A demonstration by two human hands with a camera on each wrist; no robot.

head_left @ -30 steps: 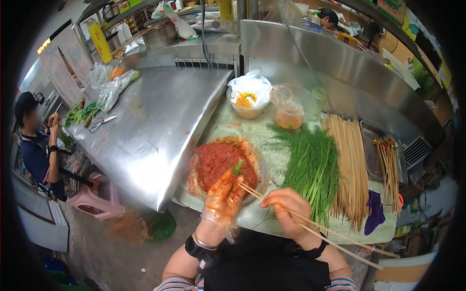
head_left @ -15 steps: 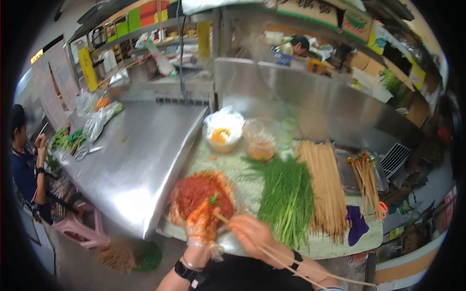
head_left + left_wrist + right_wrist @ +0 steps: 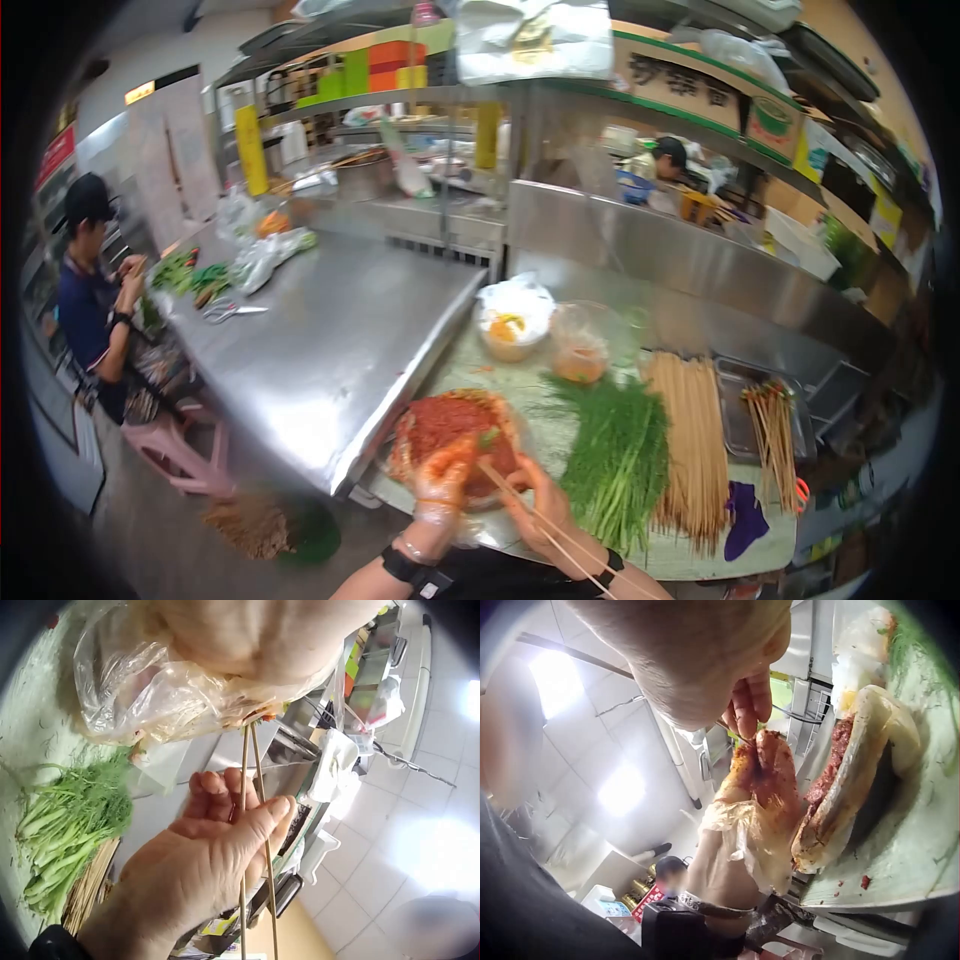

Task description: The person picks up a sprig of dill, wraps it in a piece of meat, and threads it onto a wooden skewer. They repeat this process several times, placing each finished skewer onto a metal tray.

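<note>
Right hand (image 3: 546, 497) pinches two skewers (image 3: 244, 919); gloved left hand (image 3: 443, 487) grips food (image 3: 488, 438) at their tips, mostly hidden.

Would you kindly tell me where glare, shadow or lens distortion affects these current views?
Head view: fisheye curving with black corners, white glare on the metal table; left wrist view: ceiling lights burnt out to white, highlights on the plastic glove; right wrist view: two glaring ceiling lights, deep shade beside the bowl.
</note>
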